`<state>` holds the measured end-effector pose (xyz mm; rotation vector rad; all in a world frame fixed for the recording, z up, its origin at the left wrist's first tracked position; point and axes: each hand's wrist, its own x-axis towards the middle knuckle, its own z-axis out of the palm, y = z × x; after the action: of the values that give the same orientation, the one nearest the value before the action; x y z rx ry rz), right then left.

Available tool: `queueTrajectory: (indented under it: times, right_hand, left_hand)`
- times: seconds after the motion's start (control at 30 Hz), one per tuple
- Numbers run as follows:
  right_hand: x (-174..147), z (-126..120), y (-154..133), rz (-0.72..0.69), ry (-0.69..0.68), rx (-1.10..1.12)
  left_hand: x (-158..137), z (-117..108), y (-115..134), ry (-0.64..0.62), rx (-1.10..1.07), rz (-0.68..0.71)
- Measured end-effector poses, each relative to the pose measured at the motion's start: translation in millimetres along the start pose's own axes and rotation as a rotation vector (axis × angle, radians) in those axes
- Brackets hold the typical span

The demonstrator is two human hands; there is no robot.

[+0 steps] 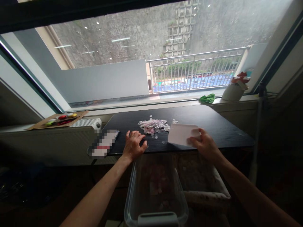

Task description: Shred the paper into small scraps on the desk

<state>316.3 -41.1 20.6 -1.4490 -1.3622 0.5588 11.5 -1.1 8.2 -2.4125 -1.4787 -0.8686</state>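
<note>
A heap of small pale pink and white paper-like scraps (153, 126) lies on the dark table (201, 115), with a few loose bits around it. To the right of the heap, my right hand (204, 142) grips a flat, pale rectangular sheet (182, 134) by its right end, thumb over the near face. I cannot tell whether it is card or plastic. My left hand (134, 145) hovers over or rests at the table's front edge, left of the heap. Its fingers are bent but apart, with nothing visible in them. Below the edge, a clear plastic bin (129, 195) contains similar scraps.
A phone (117, 134), partly blurred, lies at the table's left edge. A fabric-lined basket (208, 195) stands right of the bin. The sill behind bears a green cloth (207, 98) and a white pot (233, 92). A radiator (71, 142) is at left.
</note>
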Motion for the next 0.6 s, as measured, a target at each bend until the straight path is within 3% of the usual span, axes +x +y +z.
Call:
queueTrajectory:
  times: [0.1, 0.3, 0.5, 0.6]
  right_hand:
    - [-8, 7, -7, 0.021, -0.033, 0.091]
    - [-17, -2, 0, 0.074, 0.099, 0.027]
    - [-30, 20, -1, 0.02, -0.028, 0.068]
    - [-24, 25, -7, 0.002, -0.024, 0.099]
  left_hand:
    - [0, 0, 0, 0.002, 0.007, 0.005]
    - [0, 0, 0, -0.019, 0.001, 0.001]
    - [0, -1, 1, -0.023, 0.004, 0.002]
    - [0, -2, 2, -0.029, 0.004, -0.001]
